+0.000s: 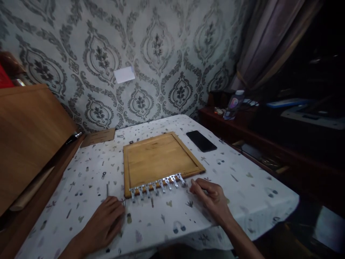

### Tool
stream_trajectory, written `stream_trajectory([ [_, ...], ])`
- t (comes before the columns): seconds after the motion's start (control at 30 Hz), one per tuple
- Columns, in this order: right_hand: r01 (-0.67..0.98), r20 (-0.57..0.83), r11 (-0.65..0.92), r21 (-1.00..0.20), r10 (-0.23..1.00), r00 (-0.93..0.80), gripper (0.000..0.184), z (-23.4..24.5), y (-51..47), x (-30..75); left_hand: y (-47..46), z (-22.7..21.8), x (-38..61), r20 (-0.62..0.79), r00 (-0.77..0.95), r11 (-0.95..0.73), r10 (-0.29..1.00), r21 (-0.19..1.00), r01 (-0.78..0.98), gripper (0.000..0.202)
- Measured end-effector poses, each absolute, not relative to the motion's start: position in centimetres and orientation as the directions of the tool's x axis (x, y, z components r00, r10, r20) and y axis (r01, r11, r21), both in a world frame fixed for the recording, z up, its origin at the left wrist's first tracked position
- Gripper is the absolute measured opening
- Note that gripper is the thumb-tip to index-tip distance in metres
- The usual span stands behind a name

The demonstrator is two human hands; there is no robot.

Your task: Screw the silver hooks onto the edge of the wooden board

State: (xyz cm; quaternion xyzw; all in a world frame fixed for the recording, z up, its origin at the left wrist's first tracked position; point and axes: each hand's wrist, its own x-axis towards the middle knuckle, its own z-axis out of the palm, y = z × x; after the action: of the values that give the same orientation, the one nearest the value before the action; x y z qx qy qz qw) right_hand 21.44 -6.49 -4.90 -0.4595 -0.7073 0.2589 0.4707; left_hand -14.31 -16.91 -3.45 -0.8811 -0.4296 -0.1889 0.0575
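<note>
A square wooden board [159, 158] with a raised rim lies on the table. Along its near edge runs a metal rail of several hooks [157, 184]. My left hand [107, 221] rests on the cloth near the rail's left end, fingers curled together, and a thin nail-like piece [107, 189] lies just beyond it. My right hand [211, 199] rests near the rail's right end, its fingers bent and close to the last hook. Whether either hand pinches something small is hidden.
The table wears a white patterned cloth [242, 183]. A black phone [201, 140] lies to the right of the board, a cardboard piece [98, 137] at the back left. A wooden panel [27, 136] leans at the left, and a dark shelf with a bottle [234, 104] stands at the right.
</note>
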Motion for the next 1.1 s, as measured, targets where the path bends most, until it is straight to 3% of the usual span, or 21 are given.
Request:
stream_trajectory([
  [0.2, 0.404, 0.434, 0.445, -0.799, 0.892, -0.124, 0.062, -5.0, -6.5, 21.4, -12.2, -2.3, -17.0, 0.388, 0.405, -0.498, 0.828, 0.178, 0.849, 0.034],
  [0.33, 0.406, 0.416, 0.422, -0.811, 0.903, -0.107, 0.061, -5.0, -6.6, 21.5, -3.7, -1.7, -20.2, 0.367, 0.177, -0.261, 0.913, 0.196, 0.945, 0.026],
  [0.6, 0.423, 0.343, 0.334, -0.842, 0.938, -0.058, 0.062, -5.0, -6.7, 21.8, 12.2, -2.0, -24.6, 0.272, -0.200, 0.148, 0.941, 0.199, 0.969, 0.041],
  [0.77, 0.419, 0.333, 0.306, -0.855, 0.943, -0.009, 0.059, -5.5, -6.5, 21.9, 15.8, -2.2, -25.9, 0.208, -0.266, 0.233, 0.941, 0.171, 0.957, 0.041],
  [1.1, 0.422, 0.291, 0.258, -0.869, 0.957, 0.014, 0.061, -5.0, -6.8, 22.1, 15.8, -3.6, -26.7, 0.152, -0.244, 0.226, 0.958, 0.130, 0.965, 0.039],
])
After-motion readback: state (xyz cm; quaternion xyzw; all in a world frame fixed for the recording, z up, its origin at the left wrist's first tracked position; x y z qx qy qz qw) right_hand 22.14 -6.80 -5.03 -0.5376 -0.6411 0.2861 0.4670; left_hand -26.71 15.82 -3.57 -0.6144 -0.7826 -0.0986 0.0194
